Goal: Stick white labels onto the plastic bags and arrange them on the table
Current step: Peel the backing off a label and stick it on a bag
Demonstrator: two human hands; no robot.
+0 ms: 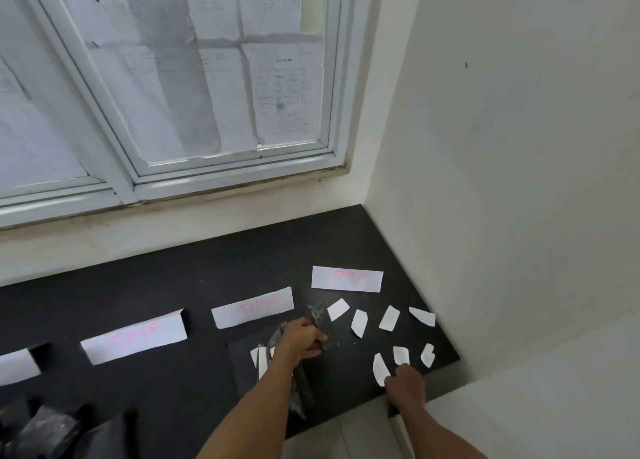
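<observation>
Head view, left fingers: the fingers of your left hand point(304, 337) are curled tight round a crinkled plastic bag point(318, 314). The bag sticks out past your knuckles and trails back under your wrist.
Head view, right fingers: your right hand point(405, 386) shows only its back. The fingertips reach the near end of a white label point(380, 368), but I cannot tell whether they pinch it or only touch it.
Left arm: your forearm comes up from the bottom edge, leaning right, with the hand low over the desk point(173, 278). Two white slips point(260, 358) lie just beside the wrist.
Right arm: your forearm enters at the lower right, and the hand sits at the desk's front right corner, well apart from your left hand.
Loose labels: six more small labels point(359, 322) lie scattered on the desk between and beyond your hands.
Paper strips: four long strips point(252, 308) with pink writing lie in a row across the desk.
Desk: black and matt, with dark bundles point(52, 431) at the near left.
Room: a white-framed window point(225, 94) covered with papers stands behind the desk, a plain wall point(519, 146) is on the right, and pale floor point(346, 434) shows below.
</observation>
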